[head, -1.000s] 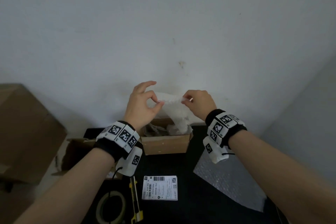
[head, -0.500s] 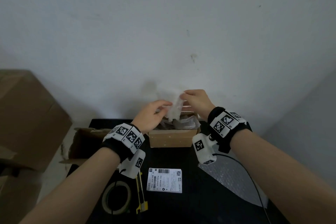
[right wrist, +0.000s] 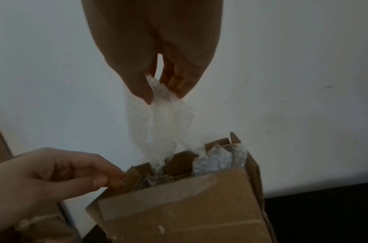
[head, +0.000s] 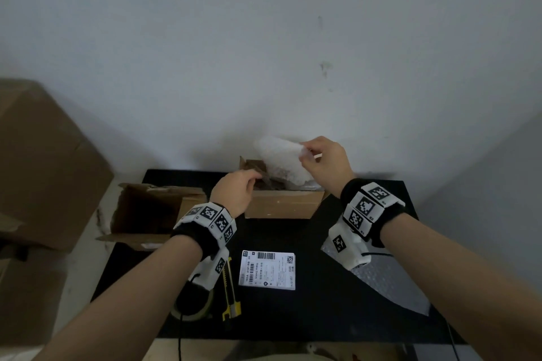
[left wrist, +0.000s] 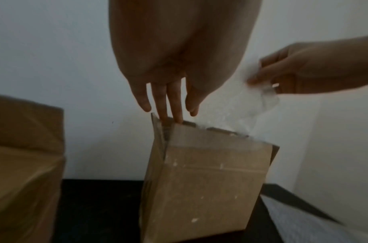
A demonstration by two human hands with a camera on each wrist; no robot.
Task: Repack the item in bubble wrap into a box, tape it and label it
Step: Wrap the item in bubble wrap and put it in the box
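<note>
A small brown box [head: 281, 204] [left wrist: 210, 180] [right wrist: 189, 210] stands open at the back of the black table [head: 322, 311]. My right hand [head: 305, 155] [right wrist: 164, 93] pinches a white bubble wrap sheet [head: 283, 160] [right wrist: 158, 125] [left wrist: 241, 108] and holds it up above the box, its lower end trailing inside. My left hand [head: 253, 182] [left wrist: 170, 113] [right wrist: 111, 180] pinches the box's left flap [right wrist: 131, 176], fingertips dipping inside. More bubble wrap [right wrist: 218, 162] shows in the box's right side; what it wraps is hidden.
A white shipping label [head: 268, 269] lies mid-table. A yellow utility knife [head: 231, 293] and a tape roll [head: 190, 309] lie under my left wrist. A loose bubble wrap sheet [head: 381, 281] lies at right. An open box [head: 146, 214] and a big carton [head: 44, 161] stand left.
My left hand let go of the bubble wrap and dropped to the box's left flap. My right hand kept the wrap and drew it up and to the right.
</note>
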